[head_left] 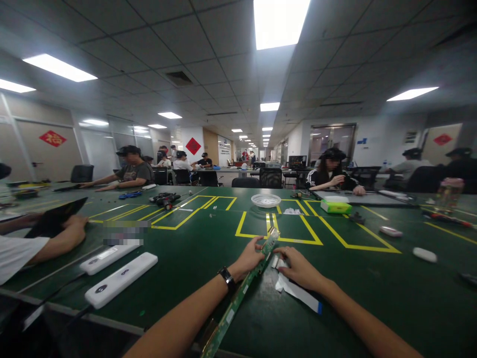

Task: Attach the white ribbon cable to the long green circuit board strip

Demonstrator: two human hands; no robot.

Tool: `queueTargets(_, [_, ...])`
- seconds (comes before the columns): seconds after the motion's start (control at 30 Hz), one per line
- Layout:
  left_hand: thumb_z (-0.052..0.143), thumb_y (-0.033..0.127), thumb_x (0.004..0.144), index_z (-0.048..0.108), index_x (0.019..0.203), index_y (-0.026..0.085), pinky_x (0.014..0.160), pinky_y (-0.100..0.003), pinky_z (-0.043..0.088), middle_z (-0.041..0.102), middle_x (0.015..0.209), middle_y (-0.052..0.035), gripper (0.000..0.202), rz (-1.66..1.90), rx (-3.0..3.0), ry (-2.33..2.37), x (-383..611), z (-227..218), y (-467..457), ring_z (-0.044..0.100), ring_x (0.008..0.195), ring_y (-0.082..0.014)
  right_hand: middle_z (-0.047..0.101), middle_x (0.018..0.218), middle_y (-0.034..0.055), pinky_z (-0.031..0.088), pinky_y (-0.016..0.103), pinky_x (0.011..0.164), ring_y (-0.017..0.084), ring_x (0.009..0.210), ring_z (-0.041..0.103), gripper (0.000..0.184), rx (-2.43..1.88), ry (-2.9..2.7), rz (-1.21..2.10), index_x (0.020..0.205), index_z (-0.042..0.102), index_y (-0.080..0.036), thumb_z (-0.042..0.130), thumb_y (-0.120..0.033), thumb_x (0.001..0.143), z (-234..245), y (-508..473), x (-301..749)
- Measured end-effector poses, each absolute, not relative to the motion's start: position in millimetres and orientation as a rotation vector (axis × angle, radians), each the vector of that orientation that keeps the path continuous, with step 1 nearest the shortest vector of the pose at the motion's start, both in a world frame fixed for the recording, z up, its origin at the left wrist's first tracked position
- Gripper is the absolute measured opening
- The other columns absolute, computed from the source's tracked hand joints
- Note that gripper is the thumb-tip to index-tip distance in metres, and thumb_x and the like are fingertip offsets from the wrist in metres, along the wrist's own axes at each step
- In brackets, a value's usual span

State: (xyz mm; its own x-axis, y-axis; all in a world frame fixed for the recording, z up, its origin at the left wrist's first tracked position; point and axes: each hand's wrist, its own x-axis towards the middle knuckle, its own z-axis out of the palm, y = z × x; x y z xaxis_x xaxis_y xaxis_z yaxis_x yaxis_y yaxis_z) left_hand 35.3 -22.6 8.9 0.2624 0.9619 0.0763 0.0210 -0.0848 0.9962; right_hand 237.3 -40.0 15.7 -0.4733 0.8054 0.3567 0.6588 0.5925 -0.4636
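My left hand (pixel 246 261), with a dark watch on its wrist, is closed round the upper part of a long, narrow green circuit board (pixel 230 312). The board slants from the lower edge of the view up to a metallic end just past my fingers. Beside it, my right hand (pixel 301 268) has its fingers bent and pinched at a flat white ribbon cable (pixel 301 294). The cable hangs toward the right below that hand and ends in a blue tip. Whether its near end is joined to the board cannot be seen.
White power strips (pixel 122 279) lie at left on the green table (pixel 179 278). Ahead are a white round basket (pixel 266 201), white scraps (pixel 293 211) and a green tissue pack (pixel 335 205). A white mouse (pixel 425 255) lies right. Co-workers sit at left (pixel 70 233) and across (pixel 331 174).
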Motion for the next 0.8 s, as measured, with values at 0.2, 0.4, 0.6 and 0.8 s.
queueTargets(0.2, [0.049,0.004,0.063,0.054,0.118,0.013,0.052,-0.018,0.044,0.063,0.074,-0.0001,0.056,1.069,1.230,0.948,33,16,-22,0.056,0.056,-0.0096,0.063,0.079,0.0014,0.041,0.027,0.067,0.016,0.072,0.055,0.028,-1.123,-2.022,0.816,0.099,0.065,-0.014,0.061,-0.030,0.076,16,-33,235])
queueTargets(0.4, [0.051,0.015,0.075,0.061,0.099,0.013,0.042,-0.018,0.040,0.056,0.059,0.0036,0.026,1.027,1.179,0.905,34,18,-24,0.048,0.040,-0.0075,0.057,0.064,-0.0014,0.035,0.023,0.051,0.011,0.055,0.048,0.037,-1.062,-1.835,1.137,0.081,0.062,-0.014,0.059,-0.050,0.080,16,-39,227])
queueTargets(0.6, [0.062,0.038,0.082,0.061,0.092,0.012,0.050,-0.017,0.044,0.057,0.059,0.0038,0.028,1.044,1.230,0.826,38,22,-29,0.051,0.046,-0.0064,0.054,0.055,-0.0038,0.034,0.021,0.046,0.009,0.047,0.047,0.045,-1.062,-1.752,1.260,0.074,0.054,-0.016,0.062,-0.060,0.075,17,-44,221])
queueTargets(0.8, [0.066,0.041,0.078,0.059,0.102,0.012,0.054,-0.020,0.048,0.066,0.076,-0.0025,0.038,1.047,1.215,0.796,39,17,-27,0.060,0.057,-0.0102,0.053,0.050,-0.0053,0.034,0.019,0.042,0.008,0.041,0.049,0.046,-1.079,-1.697,1.251,0.070,0.049,-0.017,0.062,-0.061,0.073,20,-47,220])
